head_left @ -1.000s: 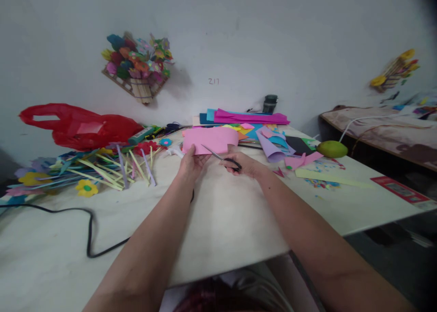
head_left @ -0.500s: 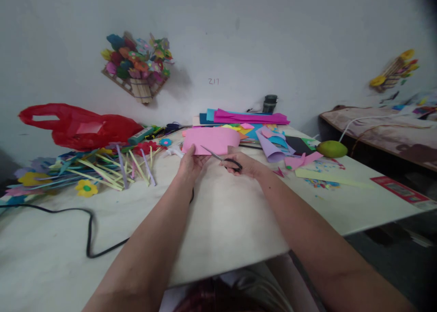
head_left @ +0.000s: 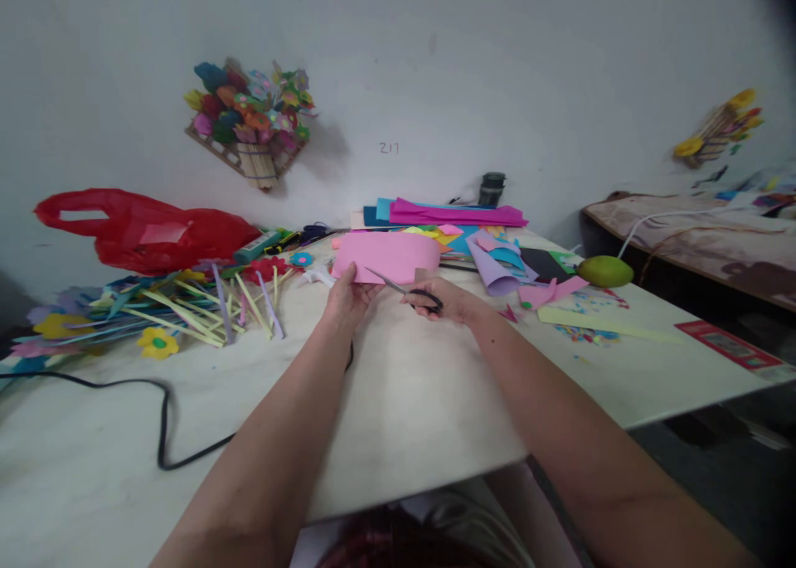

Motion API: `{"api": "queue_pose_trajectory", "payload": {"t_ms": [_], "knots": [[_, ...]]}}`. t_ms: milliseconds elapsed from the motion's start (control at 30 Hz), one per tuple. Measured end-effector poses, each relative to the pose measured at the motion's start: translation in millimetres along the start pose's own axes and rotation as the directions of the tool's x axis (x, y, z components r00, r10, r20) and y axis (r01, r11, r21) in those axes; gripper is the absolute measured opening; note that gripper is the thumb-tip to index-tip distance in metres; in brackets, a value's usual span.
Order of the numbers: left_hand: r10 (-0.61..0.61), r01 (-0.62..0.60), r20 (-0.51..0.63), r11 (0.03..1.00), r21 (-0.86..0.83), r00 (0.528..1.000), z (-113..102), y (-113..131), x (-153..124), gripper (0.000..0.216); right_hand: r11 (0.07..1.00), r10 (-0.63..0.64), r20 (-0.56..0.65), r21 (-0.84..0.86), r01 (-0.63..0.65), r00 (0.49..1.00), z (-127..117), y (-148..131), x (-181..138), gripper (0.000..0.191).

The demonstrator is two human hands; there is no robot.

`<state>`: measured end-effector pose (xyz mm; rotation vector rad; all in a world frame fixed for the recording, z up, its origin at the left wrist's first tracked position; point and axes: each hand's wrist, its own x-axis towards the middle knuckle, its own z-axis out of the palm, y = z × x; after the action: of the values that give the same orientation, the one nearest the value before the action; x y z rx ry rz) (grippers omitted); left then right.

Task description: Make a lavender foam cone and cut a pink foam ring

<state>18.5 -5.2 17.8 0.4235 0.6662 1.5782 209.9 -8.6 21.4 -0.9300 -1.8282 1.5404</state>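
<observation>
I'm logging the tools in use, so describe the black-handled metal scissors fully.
The scissors have slim grey metal-looking blades and black plastic-looking handles with a rounded loop. The right hand grips the handles, hiding part of them. The blades look shut or nearly so and slant leftward, pointing away from the body, above the off-white table. In view, their far ends overlap the smooth pink paper-like sheet; whether they touch it cannot be told.

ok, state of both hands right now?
Left hand: closed, holding the pink sheet, thumb on top.
Right hand: closed on the black-handled scissors.
</observation>
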Motion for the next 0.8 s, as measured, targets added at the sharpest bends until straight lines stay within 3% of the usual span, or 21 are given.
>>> {"api": "queue_pose_trajectory", "payload": {"t_ms": [400, 567, 800], "knots": [[0.008, -0.008, -0.009, 1.0, 0.029, 1.0, 2.2, -0.2, -2.5, 0.023, 0.998, 0.06, 0.001, -0.008, -0.06, 0.998, -0.3, -4.1, -2.5, 0.015], [0.064, -0.066, 0.034, 0.995, 0.068, 0.997, 2.7, -1.5, -3.0, 0.013, 0.998, 0.034, 0.009, -0.052, -0.034, 0.999, -3.1, 1.8, -0.3, 0.025], [0.116, -0.113, -0.042, 0.991, 0.074, 0.992, 1.0, -4.4, 3.0, 0.018, 0.995, -0.009, -0.002, -0.095, 0.009, 1.0, -0.2, 3.0, 1.7, 0.027]]}}
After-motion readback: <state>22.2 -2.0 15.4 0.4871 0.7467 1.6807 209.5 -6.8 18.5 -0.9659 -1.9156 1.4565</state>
